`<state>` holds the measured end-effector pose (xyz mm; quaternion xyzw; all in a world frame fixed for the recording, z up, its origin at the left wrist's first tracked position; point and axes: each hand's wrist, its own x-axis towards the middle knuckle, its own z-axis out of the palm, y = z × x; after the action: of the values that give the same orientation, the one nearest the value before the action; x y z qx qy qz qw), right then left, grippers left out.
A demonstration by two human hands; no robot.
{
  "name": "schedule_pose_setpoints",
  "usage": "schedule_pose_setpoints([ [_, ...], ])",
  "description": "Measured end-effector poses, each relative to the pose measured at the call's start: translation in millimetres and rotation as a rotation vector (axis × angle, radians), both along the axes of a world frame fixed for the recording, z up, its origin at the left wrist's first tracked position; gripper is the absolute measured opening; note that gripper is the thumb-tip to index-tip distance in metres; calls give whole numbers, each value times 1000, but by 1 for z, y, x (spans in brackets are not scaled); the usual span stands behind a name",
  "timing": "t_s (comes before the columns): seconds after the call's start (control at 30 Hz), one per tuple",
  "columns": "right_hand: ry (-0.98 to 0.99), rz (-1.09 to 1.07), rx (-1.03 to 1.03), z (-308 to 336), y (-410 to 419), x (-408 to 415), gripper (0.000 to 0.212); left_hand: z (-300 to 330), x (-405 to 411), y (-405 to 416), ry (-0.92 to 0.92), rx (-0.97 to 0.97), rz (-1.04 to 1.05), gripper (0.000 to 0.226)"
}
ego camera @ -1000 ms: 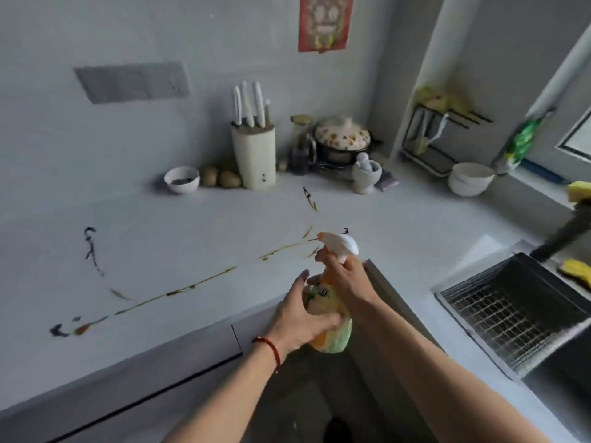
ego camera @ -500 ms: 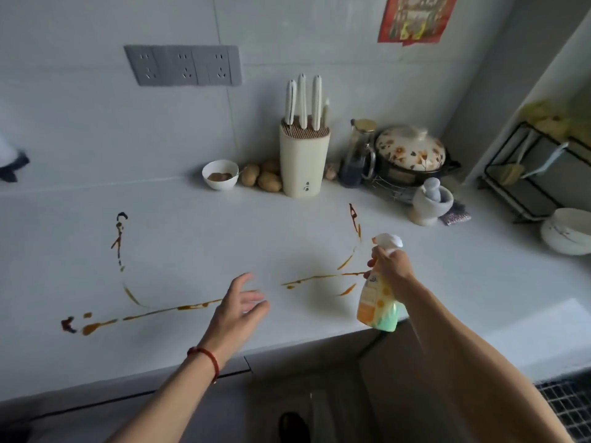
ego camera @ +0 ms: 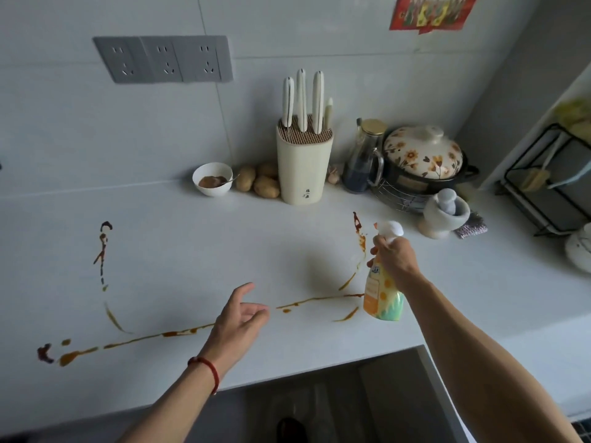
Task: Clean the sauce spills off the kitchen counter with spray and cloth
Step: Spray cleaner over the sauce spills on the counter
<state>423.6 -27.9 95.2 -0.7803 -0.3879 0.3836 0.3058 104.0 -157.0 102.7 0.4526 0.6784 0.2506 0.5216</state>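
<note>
Pale grey stone-look kitchen counter [ego camera: 479, 314] carries long thin brown sauce trails [ego camera: 134, 340] running along its front edge and up toward the back at left and right, all unwiped. Orange-and-green plastic spray bottle with white trigger head [ego camera: 382, 298] hangs above the front edge right of centre, right hand [ego camera: 395, 259] gripping its neck: likely light, rigid, possibly slick, best held at the neck. Left hand [ego camera: 238, 321] hovers over the trail, fingers loose, holding nothing; no cloth visible.

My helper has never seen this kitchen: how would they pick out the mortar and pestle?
Start at the flowered pot against the back wall. Just in front, on the counter, stands the mortar and pestle: a plain pale grey stone cup, unlike its patterned neighbour.
</note>
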Motion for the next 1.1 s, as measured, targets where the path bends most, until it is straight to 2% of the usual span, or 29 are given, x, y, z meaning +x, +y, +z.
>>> schedule_pose_setpoints([
  [0.33, 29, 292, -24, -1, 1, -123, 28, 6, -77, 18, -48, 40, 99, 64],
  [0.53, 107, 370, 3, 0, -9, -215, 17, 3, -149, 21, -68, 62, 112, 56],
  [0.7, 90, 408, -21, -1, -5, -294, 25, -2, -212, 23, -60, 67, 164, 59],
  [0.87, 88, 472, -7, 4, 5, -370, 28, -7, -269, 19, 78, 138, 238, 42],
  [1.0, 87, 517, 7, 10, 13, -423, 28, -14, -310, 15, 217, 144, 263, 43],
  [1.1, 99, 563, 22, 14, 18, -458, 27, -22, -337, 10, 247, 114, 267, 47],
])
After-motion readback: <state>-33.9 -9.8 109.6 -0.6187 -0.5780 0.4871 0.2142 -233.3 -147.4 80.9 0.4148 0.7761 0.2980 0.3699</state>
